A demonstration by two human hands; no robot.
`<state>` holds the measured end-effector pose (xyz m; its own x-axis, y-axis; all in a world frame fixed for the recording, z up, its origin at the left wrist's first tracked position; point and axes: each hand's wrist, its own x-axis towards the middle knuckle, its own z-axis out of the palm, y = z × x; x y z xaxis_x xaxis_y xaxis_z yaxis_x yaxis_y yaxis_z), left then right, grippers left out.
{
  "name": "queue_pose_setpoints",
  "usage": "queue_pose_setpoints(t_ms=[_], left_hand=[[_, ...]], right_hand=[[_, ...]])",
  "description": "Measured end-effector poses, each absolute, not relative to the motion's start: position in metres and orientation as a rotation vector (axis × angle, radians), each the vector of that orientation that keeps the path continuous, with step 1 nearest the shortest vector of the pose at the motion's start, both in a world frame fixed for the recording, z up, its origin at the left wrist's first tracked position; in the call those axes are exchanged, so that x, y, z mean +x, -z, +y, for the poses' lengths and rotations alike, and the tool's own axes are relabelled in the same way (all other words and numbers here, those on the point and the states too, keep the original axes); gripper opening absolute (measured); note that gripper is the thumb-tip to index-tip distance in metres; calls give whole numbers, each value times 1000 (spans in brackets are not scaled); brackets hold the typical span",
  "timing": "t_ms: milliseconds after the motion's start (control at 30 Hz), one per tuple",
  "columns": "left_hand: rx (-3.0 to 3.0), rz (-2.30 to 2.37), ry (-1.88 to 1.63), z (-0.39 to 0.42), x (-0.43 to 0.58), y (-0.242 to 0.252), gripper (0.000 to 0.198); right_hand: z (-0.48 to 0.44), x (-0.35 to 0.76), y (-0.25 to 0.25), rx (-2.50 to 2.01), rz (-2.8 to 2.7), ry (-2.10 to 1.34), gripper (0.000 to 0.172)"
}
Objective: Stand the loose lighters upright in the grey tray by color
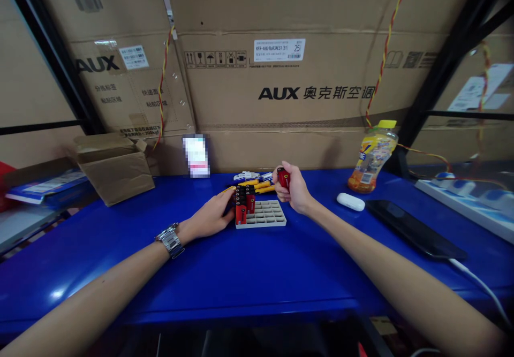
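A light grey tray divided into small compartments lies on the blue table. Red lighters with black tops stand upright in its left-hand columns, while the compartments to the right hold none. My left hand is curled against the tray's left side, close to the lighters; its far fingers are partly hidden. Above the tray's right back corner, my right hand is closed around a red lighter with a yellow emblem. Behind the tray lie yellow-and-black pieces and white-and-blue ones, too small to make out.
An opened cardboard box and a lit phone stand at the back left. On the right are a drink bottle, a white earphone case, a black device with a cable and a power strip. Large cartons wall off the back.
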<state>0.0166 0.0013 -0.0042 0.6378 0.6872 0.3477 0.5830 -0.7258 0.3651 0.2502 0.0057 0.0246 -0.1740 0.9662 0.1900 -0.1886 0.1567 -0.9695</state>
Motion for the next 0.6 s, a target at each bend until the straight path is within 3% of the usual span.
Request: queue_pose_setpoints(t_ms=[233,600], left_hand=[[2650,1013,-701,1,17,3,42],[2655,994,-718,0,18,1,38]], right_hand=[[5,245,-25,-848,-1187,-1224,17],[4,247,-25,-821,-1476,-1166,27]])
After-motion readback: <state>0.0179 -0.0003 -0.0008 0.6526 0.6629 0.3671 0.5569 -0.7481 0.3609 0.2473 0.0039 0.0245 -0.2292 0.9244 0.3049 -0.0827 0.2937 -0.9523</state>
